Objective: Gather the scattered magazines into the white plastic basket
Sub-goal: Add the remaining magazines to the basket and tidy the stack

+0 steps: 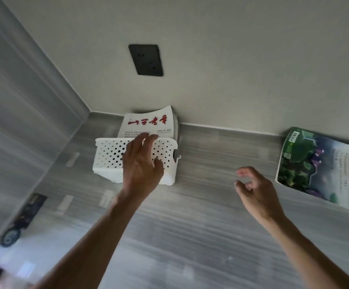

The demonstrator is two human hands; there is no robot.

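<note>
White perforated plastic basket (pixel 109 161) is sitting at the floor's (pixel 200 236) far edge against the wall (pixel 232 59), with a white magazine with red lettering (pixel 148 124) standing in it. I'm seeing my left hand (pixel 141 163) hovering before the basket, grip open, holding nothing. My right hand (pixel 255 188) is hanging loosely curled, empty, near a green-covered magazine (pixel 319 165) lying at the floor's far right edge.
</note>
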